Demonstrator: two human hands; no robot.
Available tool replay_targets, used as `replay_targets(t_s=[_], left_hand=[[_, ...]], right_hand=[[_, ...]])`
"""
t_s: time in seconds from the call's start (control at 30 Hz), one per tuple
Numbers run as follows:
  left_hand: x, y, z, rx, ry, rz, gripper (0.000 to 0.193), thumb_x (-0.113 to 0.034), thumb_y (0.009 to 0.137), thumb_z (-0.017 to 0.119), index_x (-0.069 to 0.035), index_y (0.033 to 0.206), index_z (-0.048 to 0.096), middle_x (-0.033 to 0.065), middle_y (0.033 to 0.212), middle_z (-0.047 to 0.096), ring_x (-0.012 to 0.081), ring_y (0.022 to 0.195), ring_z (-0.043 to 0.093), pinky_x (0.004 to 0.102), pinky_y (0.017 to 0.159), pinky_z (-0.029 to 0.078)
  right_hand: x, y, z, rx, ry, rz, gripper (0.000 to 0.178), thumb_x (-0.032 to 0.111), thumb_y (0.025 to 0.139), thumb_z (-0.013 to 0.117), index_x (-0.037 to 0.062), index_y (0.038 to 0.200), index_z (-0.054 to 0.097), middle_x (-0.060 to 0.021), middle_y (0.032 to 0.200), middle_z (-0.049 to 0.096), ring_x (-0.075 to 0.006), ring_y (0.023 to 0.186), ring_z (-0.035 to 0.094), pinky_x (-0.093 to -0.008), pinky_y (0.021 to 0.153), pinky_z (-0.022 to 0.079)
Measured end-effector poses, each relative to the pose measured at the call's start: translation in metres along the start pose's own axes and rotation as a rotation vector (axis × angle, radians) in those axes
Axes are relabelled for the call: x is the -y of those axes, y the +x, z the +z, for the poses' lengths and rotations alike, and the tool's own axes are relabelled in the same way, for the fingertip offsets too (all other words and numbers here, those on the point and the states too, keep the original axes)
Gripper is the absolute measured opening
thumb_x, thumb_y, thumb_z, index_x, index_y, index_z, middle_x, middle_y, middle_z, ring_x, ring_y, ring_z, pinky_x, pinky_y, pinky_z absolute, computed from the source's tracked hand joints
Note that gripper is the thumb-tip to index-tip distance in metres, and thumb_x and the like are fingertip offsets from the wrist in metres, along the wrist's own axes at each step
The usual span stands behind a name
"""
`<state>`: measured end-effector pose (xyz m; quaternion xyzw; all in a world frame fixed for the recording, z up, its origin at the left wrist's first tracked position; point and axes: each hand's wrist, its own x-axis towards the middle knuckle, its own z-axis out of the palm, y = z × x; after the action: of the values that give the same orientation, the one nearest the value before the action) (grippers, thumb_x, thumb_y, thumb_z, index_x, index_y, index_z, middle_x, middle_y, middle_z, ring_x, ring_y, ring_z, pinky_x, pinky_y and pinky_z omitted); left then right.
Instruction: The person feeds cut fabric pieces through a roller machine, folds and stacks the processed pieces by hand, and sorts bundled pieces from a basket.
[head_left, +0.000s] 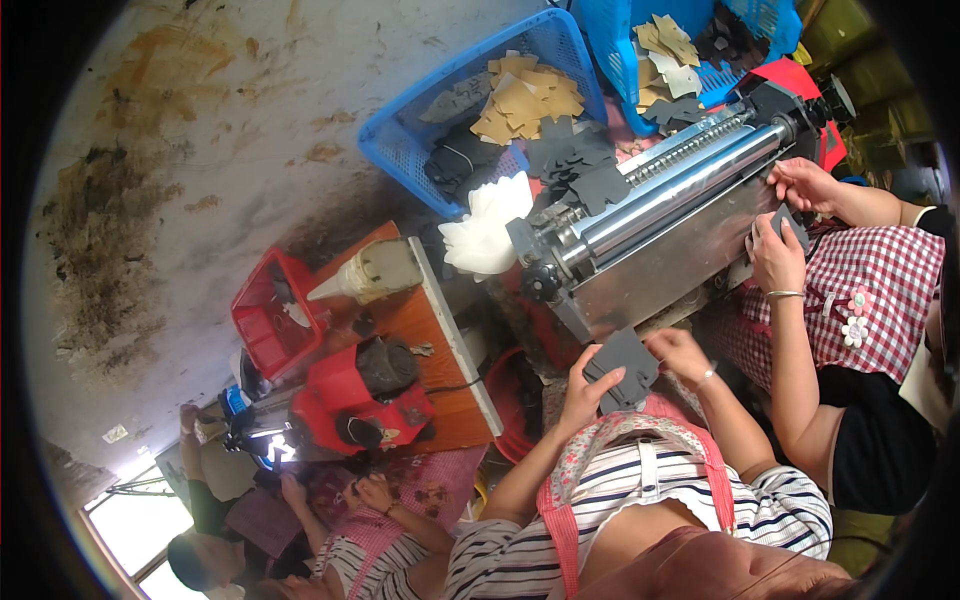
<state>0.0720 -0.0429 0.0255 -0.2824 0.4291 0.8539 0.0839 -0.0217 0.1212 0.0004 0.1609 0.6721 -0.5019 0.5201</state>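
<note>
Our left hand (580, 402) grips a stack of dark grey pieces (630, 360), the thumb laid across its top face. Our right hand (680, 356) is beside the stack's far edge with the fingers curled in — we cannot tell whether they pinch a piece or are just next to it. The stack is in front of our striped shirt (625, 478), near the metal front of a roller machine (665, 260).

To our right, a co-worker in a red-and-white checked apron (875, 285) holds a dark grey piece (793, 226) near the machine's end. Behind the shiny rollers lie more dark grey pieces (570, 150), and white pieces (488, 225) sit by the machine's left end.

Farther out, a blue basket (400, 150) holds tan pieces (530, 95) and dark ones; a second blue basket (617, 60) stands beside it. To our left, an orange bench (445, 345) carries a pale cone-shaped thing (375, 272), a red basket (300, 345) and a red machine (335, 390) — beyond it, other people sit near a bright window (145, 530).
</note>
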Motion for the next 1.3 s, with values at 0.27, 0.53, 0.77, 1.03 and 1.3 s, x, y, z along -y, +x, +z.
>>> replay_targets(t_s=[0.27, 0.53, 0.77, 1.03, 1.3], left_hand=[[0.017, 0.043, 0.032, -0.174, -0.085, 0.142, 0.027, -0.004, 0.080, 0.064, -0.002, 0.104, 0.051, 0.0048, 0.094, 0.059, 0.0097, 0.083, 0.057, 0.0233, 0.072, 0.047], [0.005, 0.057, 0.038, -0.227, -0.236, 0.047, 0.029, -0.007, 0.081, 0.063, -0.002, 0.106, 0.050, 0.0049, 0.095, 0.059, 0.0100, 0.083, 0.057, 0.0242, 0.070, 0.047], [-0.001, 0.056, 0.038, -0.260, -0.189, 0.004, 0.038, -0.012, 0.079, 0.065, 0.000, 0.112, 0.049, 0.0060, 0.096, 0.058, 0.0121, 0.082, 0.058, 0.0263, 0.068, 0.049], [-0.004, 0.049, 0.021, -0.226, -0.212, -0.095, 0.034, -0.009, 0.077, 0.063, 0.001, 0.108, 0.053, 0.0050, 0.091, 0.059, 0.0101, 0.076, 0.057, 0.0251, 0.066, 0.048], [-0.007, 0.048, 0.023, -0.169, -0.254, -0.070, 0.033, -0.011, 0.077, 0.063, 0.001, 0.107, 0.053, 0.0047, 0.091, 0.059, 0.0118, 0.082, 0.056, 0.0272, 0.073, 0.047]], right_hand=[[0.055, -0.014, 0.012, -0.524, -0.442, -0.907, 0.016, 0.005, 0.070, 0.069, 0.0003, 0.083, 0.061, -0.0104, 0.073, 0.062, -0.0227, 0.064, 0.060, -0.0305, 0.058, 0.046], [0.067, 0.008, 0.003, -0.631, -0.557, -0.950, 0.007, 0.003, 0.072, 0.063, 0.0002, 0.078, 0.061, -0.0141, 0.070, 0.060, -0.0292, 0.063, 0.060, -0.0335, 0.058, 0.047], [0.077, 0.018, -0.011, -0.483, -0.528, -0.747, 0.011, 0.010, 0.073, 0.063, 0.0003, 0.072, 0.058, -0.0147, 0.065, 0.059, -0.0263, 0.058, 0.058, -0.0330, 0.056, 0.045], [0.112, 0.005, -0.014, 0.031, -0.945, -0.832, 0.026, 0.020, 0.071, 0.072, -0.0018, 0.071, 0.059, -0.0135, 0.058, 0.054, -0.0207, 0.050, 0.052, -0.0302, 0.051, 0.042], [0.246, 0.126, 0.007, -0.159, -1.587, -0.796, 0.031, 0.017, 0.066, 0.072, 0.0047, 0.093, 0.062, -0.0138, 0.085, 0.063, -0.0318, 0.091, 0.059, -0.0375, 0.082, 0.047]])
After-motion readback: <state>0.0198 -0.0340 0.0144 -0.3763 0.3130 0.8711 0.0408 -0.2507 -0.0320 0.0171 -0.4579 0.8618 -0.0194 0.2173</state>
